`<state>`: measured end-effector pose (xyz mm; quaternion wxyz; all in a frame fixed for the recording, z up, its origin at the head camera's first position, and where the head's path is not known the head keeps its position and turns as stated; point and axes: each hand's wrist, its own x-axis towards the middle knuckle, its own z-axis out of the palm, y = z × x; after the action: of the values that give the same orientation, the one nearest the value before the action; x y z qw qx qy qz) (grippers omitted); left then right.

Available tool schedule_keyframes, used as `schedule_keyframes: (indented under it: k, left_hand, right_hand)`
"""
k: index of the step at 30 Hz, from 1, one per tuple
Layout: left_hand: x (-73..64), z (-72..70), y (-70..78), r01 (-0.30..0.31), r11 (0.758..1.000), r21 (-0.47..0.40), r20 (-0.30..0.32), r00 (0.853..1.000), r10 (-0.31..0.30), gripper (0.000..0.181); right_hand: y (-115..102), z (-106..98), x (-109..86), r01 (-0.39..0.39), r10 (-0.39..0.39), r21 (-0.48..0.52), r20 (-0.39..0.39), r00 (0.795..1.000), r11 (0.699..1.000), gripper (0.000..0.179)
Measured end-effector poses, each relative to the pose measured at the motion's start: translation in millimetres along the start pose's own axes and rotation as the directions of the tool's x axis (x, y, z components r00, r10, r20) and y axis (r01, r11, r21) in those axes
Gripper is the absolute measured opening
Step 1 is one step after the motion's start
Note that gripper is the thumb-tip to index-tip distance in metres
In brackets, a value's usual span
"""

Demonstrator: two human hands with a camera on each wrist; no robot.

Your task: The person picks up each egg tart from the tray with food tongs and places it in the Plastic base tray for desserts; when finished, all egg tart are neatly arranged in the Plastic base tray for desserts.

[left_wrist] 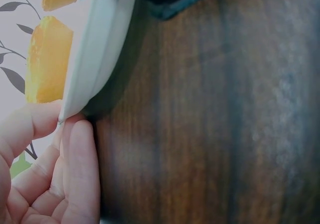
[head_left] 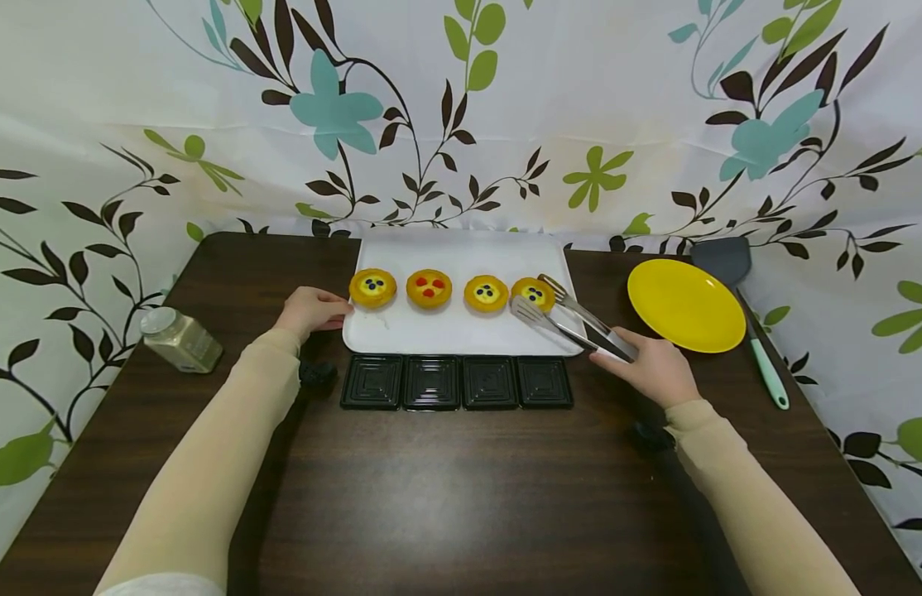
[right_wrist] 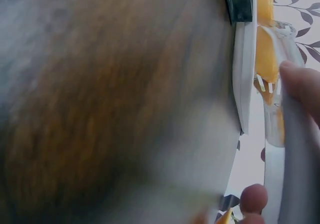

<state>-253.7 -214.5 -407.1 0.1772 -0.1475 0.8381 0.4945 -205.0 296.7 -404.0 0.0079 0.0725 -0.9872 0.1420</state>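
My left hand [head_left: 309,312] pinches the left end of a white tray [head_left: 461,335], with the thumb over the rim and fingers below it in the left wrist view. Metal tongs [head_left: 531,313] are gripped in my right hand [head_left: 650,364]. Their slotted heads stand on either side of the rightmost egg tart [head_left: 534,291], which has dark blue dots and sits on the tray. In a row to its left lie another blue-dotted tart [head_left: 486,293], a red-dotted tart [head_left: 429,289] and a blue-dotted tart [head_left: 372,287].
Several black square plastic containers [head_left: 372,382] line the tray's near edge. A yellow plate [head_left: 695,305] sits at the right, beside a spatula [head_left: 766,368] with a mint handle. At the left is a jar [head_left: 181,339] with a pale lid. Patterned cloth hangs behind the dark table.
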Motion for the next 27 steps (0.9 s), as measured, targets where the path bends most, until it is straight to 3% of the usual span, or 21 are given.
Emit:
schedule_keyframes:
  k: [8,17,27]
  left_hand:
    - [-3.1,0.8,2.7,0.003,1.000,-0.003,-0.004,1.000,-0.003,0.042]
    - [-3.7,-0.2,1.1,-0.005,1.000,0.003,-0.003,1.000,0.005,0.043]
    - [-4.4,0.7,1.2,-0.027,1.000,-0.002,0.009,1.000,0.027,0.044]
  right_hand:
    - [5,-9,-17.4,0.004,-0.002,0.029,-0.049,0.999,1.000,0.078]
    - [15,-19,-45.0,0.004,-0.004,-0.007,-0.012,1.000,1.000,0.078]
    - [16,-24,-79.1,0.045,-0.045,0.001,-0.052,0.998,0.999,0.072]
